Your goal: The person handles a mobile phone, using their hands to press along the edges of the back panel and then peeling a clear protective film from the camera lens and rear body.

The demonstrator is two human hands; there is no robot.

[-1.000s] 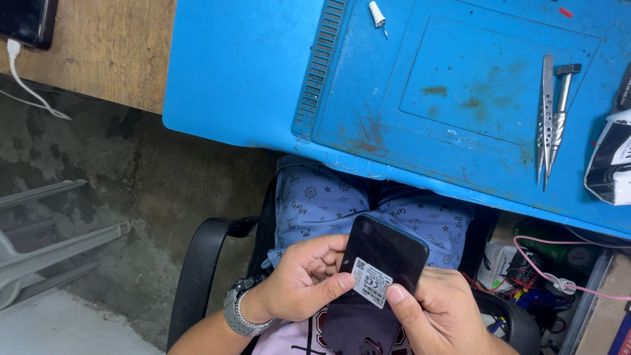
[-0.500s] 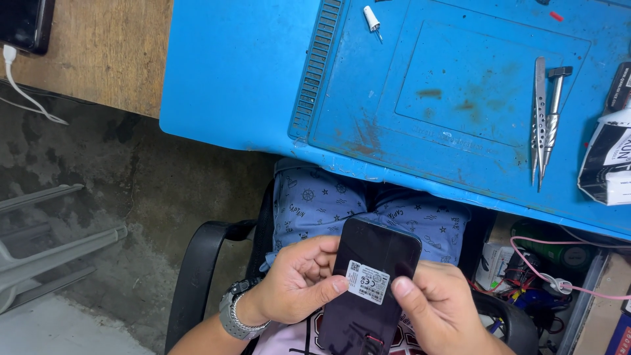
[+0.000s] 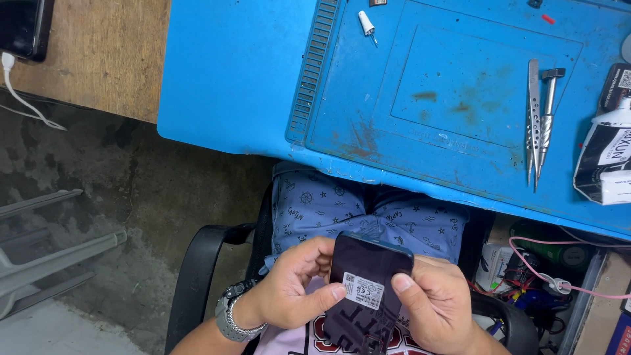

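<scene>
A dark smartphone point(image 3: 368, 269) with a white sticker point(image 3: 363, 290) on its glossy face is held over my lap, below the table edge. My left hand point(image 3: 292, 286), with a metal watch at the wrist, grips its left side, thumb beside the sticker. My right hand point(image 3: 437, 306) grips the right side, thumb resting on the face next to the sticker. Both hands are closed around the phone.
A blue work mat point(image 3: 460, 98) covers the table above, with tweezers and a metal tool point(image 3: 539, 118), a small white nozzle point(image 3: 365, 23) and a crumpled tube point(image 3: 608, 151). A black device with white cable point(image 3: 23, 39) sits on bare wood. Chair armrest point(image 3: 197, 276), wires at right.
The phone and both hands have sunk slightly lower in view, toward my body; the grip on the phone stays the same.
</scene>
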